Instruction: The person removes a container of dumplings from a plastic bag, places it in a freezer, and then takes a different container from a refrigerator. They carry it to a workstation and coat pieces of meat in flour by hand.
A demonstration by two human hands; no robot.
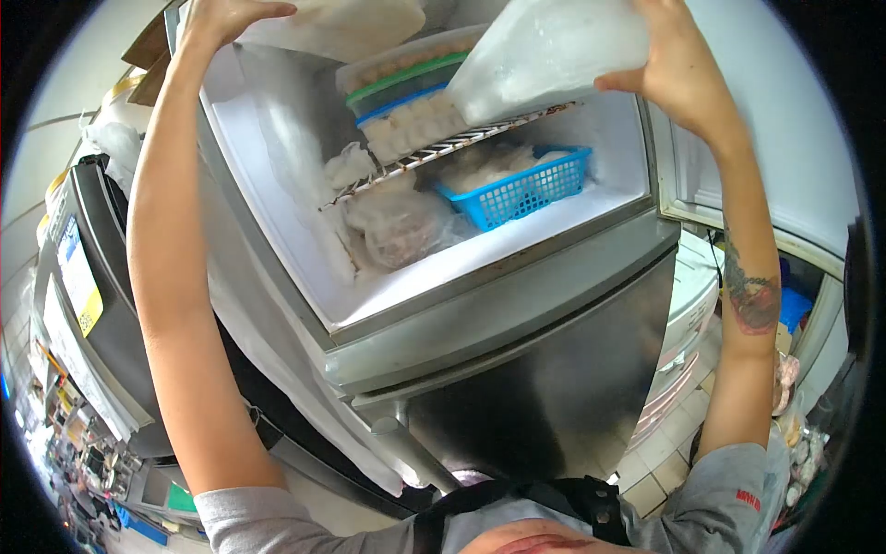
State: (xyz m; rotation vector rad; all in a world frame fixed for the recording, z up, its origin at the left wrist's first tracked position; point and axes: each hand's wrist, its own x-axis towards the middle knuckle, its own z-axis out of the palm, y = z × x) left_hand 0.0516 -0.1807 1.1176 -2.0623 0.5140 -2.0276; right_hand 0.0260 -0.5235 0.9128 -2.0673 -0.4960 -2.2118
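At the mouth of the open freezer [498, 277], I see the right hand [678, 69] with its thumb against a frosty white bag [554, 60]; its other fingers are hidden, so from this end I cannot tell their grip. The bag lies left of that thumb, nearer this hand, its visible length slanting down-left before the wire shelf [452, 145]. The left hand [231, 18], thumb stretched out, borders a pale bundle [341, 26], hold unclear. Farther in: stacked containers [406, 83], blue basket [526, 189] below.
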